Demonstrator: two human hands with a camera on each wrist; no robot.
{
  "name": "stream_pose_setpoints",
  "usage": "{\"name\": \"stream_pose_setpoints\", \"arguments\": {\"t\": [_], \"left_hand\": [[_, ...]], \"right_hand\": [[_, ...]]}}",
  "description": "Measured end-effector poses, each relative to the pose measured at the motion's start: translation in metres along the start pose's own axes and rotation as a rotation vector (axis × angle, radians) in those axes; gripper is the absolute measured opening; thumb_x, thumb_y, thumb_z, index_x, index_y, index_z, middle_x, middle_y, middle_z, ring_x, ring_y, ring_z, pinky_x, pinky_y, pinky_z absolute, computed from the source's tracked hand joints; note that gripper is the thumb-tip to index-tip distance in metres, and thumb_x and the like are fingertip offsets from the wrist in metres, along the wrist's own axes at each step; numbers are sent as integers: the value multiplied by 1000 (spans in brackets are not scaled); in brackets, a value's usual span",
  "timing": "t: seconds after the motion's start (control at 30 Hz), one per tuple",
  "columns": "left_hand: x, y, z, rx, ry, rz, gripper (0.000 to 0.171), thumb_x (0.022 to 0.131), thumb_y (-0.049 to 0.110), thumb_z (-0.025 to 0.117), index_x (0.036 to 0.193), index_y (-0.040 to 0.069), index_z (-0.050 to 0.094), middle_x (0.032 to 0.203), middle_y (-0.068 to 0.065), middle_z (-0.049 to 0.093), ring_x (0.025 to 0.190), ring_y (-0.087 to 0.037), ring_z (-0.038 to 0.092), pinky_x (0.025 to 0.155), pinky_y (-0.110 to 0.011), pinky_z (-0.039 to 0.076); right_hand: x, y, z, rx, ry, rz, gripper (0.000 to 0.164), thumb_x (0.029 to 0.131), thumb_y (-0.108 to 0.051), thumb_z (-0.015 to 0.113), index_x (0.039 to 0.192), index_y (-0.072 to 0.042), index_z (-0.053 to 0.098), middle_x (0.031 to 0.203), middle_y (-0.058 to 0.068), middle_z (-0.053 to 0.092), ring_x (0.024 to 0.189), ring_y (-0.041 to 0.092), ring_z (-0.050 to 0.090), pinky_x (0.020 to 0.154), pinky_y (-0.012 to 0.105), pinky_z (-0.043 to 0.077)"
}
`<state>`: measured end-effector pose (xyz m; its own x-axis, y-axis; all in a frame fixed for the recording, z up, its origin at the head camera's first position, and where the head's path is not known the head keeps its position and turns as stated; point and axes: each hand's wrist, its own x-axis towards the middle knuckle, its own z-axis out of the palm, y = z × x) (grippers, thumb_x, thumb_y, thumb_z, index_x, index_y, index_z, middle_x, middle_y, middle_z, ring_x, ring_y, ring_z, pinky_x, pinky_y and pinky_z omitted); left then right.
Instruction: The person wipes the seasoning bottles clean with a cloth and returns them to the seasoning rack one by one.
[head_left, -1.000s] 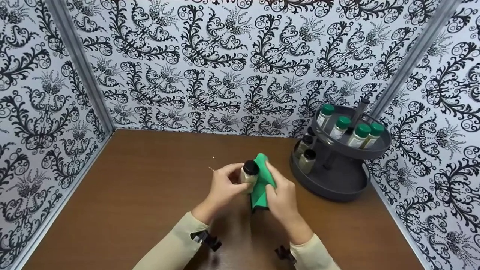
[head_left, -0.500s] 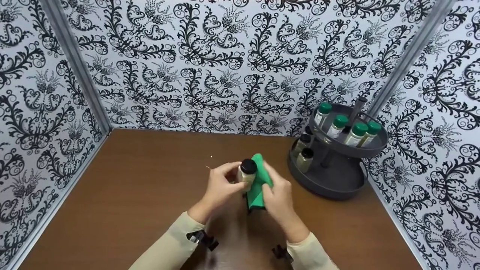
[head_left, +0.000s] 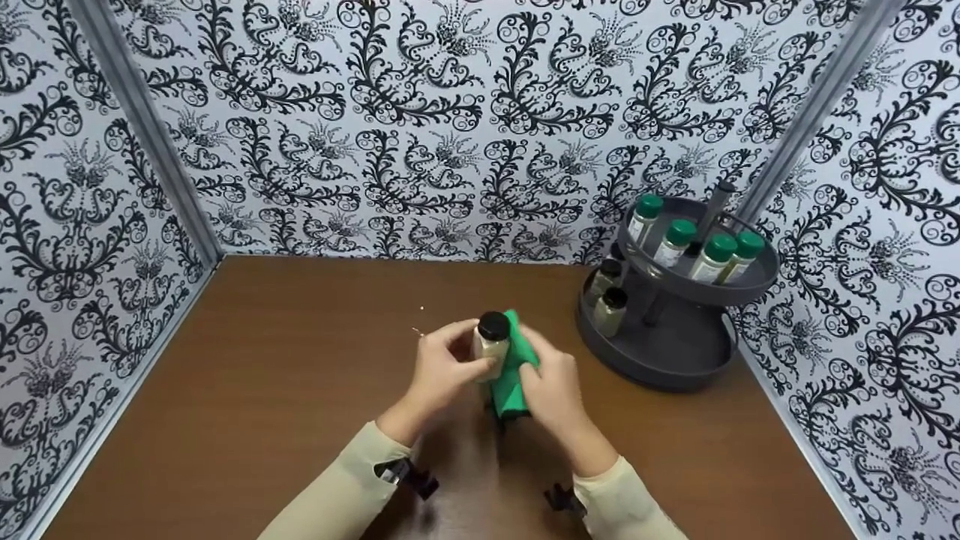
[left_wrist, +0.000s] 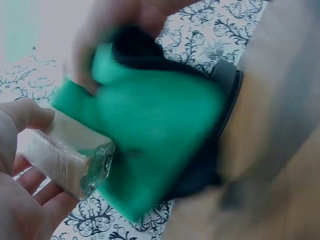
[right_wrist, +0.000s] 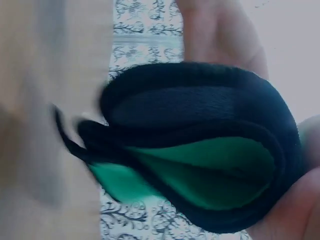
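Observation:
My left hand (head_left: 442, 367) grips a clear spice jar (head_left: 491, 348) with a black cap, thumb on the near side. In the left wrist view the jar's base (left_wrist: 97, 170) points toward the cloth. My right hand (head_left: 555, 386) holds a folded green cloth (head_left: 510, 388) with black edging at the jar's right side. From the right wrist view, the cloth (right_wrist: 215, 170) appears looped double, its dark edge facing the camera and hiding the jar. Both hands are raised over the brown table (head_left: 315, 390).
A dark two-tier round rack (head_left: 660, 367) stands at the back right. Several green-capped jars (head_left: 675, 244) sit on its upper tier, and black-capped jars (head_left: 610, 311) on the lower left. Small light bits (head_left: 418, 331) lie left of the hands. Patterned walls (head_left: 420, 150) enclose the table.
The cloth has slid slightly down along the jar, and my right hand has come a little closer to the left. The head view has shifted slightly. Both grips stay the same.

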<state>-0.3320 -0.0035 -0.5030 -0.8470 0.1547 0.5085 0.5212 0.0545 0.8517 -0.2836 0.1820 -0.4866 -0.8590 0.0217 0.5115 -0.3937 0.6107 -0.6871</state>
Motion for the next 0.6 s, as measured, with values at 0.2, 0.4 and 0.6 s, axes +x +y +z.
{"name": "stream_pose_setpoints", "arguments": {"t": [0.2, 0.4, 0.6], "left_hand": [[-1, -3, 1, -18, -1, 7, 47, 74, -1, 88, 119, 4, 79, 101, -14, 80, 85, -21, 73, 76, -39, 65], [1, 3, -4, -31, 31, 13, 47, 75, -1, 89, 121, 5, 78, 103, -14, 80, 87, -20, 74, 77, -32, 64], [1, 9, 0, -5, -33, 24, 46, 75, -2, 85, 121, 5, 78, 102, -12, 79, 86, -23, 73, 75, -37, 65]], "right_hand": [[1, 5, 4, -69, -9, -49, 57, 83, 7, 62, 137, -8, 70, 114, 14, 80, 80, 18, 66, 70, 34, 56], [5, 11, 12, -97, -252, 51, 41, 89, 2, 59, 125, -11, 74, 102, 5, 78, 78, 10, 63, 71, 29, 54], [-2, -10, -3, -15, 94, -38, 63, 81, 10, 60, 139, -11, 71, 94, 19, 79, 60, 12, 48, 57, 27, 45]]}}
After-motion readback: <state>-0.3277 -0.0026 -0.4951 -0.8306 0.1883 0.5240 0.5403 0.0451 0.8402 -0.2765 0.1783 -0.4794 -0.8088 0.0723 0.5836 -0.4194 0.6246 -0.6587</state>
